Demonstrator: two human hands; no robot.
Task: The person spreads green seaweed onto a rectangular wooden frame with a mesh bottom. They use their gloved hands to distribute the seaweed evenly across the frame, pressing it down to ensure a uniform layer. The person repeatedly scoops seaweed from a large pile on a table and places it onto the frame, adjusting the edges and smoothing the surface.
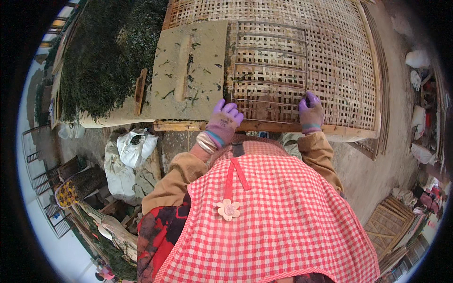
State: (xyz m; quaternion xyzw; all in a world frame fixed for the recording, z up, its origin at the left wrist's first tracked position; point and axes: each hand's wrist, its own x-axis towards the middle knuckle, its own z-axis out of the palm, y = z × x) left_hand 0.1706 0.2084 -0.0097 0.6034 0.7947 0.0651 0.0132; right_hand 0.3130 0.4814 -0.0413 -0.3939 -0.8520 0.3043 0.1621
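Observation:
A thin rectangular wire frame with crossbars [270,65] lies on a woven lattice mat [343,70] edged with wood. My left hand [223,119], in a purple-coated glove, rests at the frame's near left corner, beside a flat board [205,70] with a raised handle strip and dark green scraps on it. My right hand [312,111], gloved alike, is at the frame's near right corner with its thumb and fingers around the edge; the exact grip is partly hidden. Whether the left fingers hold the wire cannot be told.
A large heap of dark green stringy plant matter [95,63] covers the table's left side, with a small wooden strip [140,92] by it. White sacks [136,146] stand below on the floor. Stacked wooden-framed screens [389,221] lie at the lower right.

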